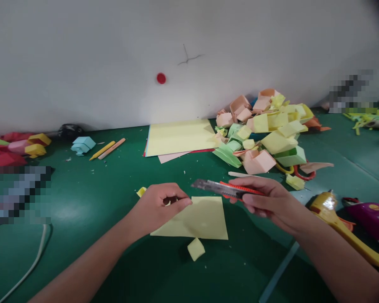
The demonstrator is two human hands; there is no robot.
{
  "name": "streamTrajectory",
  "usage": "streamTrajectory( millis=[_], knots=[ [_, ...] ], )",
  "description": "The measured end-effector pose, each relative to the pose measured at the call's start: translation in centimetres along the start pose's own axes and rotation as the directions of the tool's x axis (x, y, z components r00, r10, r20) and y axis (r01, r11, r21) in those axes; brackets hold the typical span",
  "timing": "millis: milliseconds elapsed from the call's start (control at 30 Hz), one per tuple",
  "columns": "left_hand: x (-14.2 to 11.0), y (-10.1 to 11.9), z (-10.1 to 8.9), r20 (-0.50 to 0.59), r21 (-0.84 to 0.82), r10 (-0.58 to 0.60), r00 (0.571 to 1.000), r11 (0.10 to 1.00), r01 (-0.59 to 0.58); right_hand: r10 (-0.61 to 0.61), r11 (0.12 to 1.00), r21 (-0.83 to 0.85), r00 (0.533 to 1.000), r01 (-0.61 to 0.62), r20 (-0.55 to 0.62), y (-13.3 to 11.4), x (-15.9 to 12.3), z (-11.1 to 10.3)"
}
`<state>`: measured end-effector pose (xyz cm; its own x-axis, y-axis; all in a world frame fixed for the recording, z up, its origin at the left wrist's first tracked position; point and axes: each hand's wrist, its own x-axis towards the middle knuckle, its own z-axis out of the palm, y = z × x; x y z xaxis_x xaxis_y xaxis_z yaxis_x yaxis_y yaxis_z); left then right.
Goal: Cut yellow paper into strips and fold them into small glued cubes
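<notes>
My right hand (268, 201) is wrapped around a box cutter (232, 190) with an orange-red body, its metal blade end pointing left. My left hand (159, 208) is closed, thumb and index finger pinched together above a pale yellow sheet of paper (202, 219). Whatever lies in that pinch, if anything, is hidden or too small to name. The sheet lies flat on the green table, partly covered by the left hand. Just below its front edge sits a small folded yellow paper piece (196, 249). A yellow scrap (141, 192) shows behind the left hand.
A paper stack (180, 136) lies by the wall. Behind my right hand is a heap of folded paper pieces (271, 126). A yellow-handled tool (341, 223) and a purple tool (369, 219) lie right. Colored pencils (109, 149), a blue paper piece (82, 145) and a white cable (34, 263) are left.
</notes>
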<state>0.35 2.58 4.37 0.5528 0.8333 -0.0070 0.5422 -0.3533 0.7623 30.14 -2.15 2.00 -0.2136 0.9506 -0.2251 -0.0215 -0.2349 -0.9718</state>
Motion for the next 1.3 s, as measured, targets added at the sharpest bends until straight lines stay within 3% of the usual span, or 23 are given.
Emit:
streamTrajectory(
  millis=[133, 267, 433, 600, 733, 867, 1000, 1067, 1167, 1300],
  knots=[
    [-0.2, 0.2, 0.1, -0.041, 0.006, 0.046, 0.998, 0.999, -0.046, -0.027, 0.998, -0.068, 0.990, 0.018, -0.137, 0.1, 0.5, 0.0],
    [-0.3, 0.7, 0.2, -0.090, 0.059, 0.130, 0.987, 0.990, -0.125, -0.112, 0.950, -0.307, 0.981, 0.059, -0.158, -0.1, 0.7, 0.1],
    [-0.7, 1.1, -0.2, -0.187, 0.183, 0.235, 0.954, 0.962, -0.202, -0.119, 0.881, -0.461, 0.993, 0.106, 0.000, -0.6, 0.3, 0.5],
    [-0.4, 0.6, -0.7, -0.236, 0.199, 0.223, 0.946, 0.964, -0.178, -0.029, 0.906, -0.408, 0.980, 0.108, 0.196, -0.9, 0.0, 0.7],
    [-0.1, 0.2, -0.7, -0.204, 0.144, 0.170, 0.964, 0.979, -0.142, -0.038, 0.950, -0.290, 0.963, 0.118, 0.265, -0.8, 0.0, 0.5],
    [0.0, 0.0, -0.5, -0.153, 0.110, 0.176, 0.972, 0.981, -0.160, -0.022, 0.992, -0.115, 0.978, 0.047, 0.209, -0.2, -0.1, 0.5],
    [-0.1, 0.0, -0.3, -0.128, 0.107, 0.183, 0.975, 0.980, -0.170, -0.016, 1.000, 0.021, 1.000, 0.016, 0.018, 0.4, 0.2, 0.5],
    [-0.2, 0.0, -0.2, -0.124, 0.113, 0.191, 0.974, 0.978, -0.178, -0.033, 0.999, -0.017, 0.998, 0.032, -0.057, 0.5, 0.5, 0.6],
    [-0.4, 0.1, 0.0, -0.149, 0.158, 0.236, 0.960, 0.964, -0.212, -0.049, 0.978, -0.207, 0.995, 0.029, -0.091, 0.4, 0.6, 0.8],
    [-0.6, 0.4, -0.2, -0.210, 0.250, 0.316, 0.925, 0.932, -0.261, -0.077, 0.908, -0.412, 0.997, 0.074, 0.010, -0.4, 0.3, 0.9]
  ],
)
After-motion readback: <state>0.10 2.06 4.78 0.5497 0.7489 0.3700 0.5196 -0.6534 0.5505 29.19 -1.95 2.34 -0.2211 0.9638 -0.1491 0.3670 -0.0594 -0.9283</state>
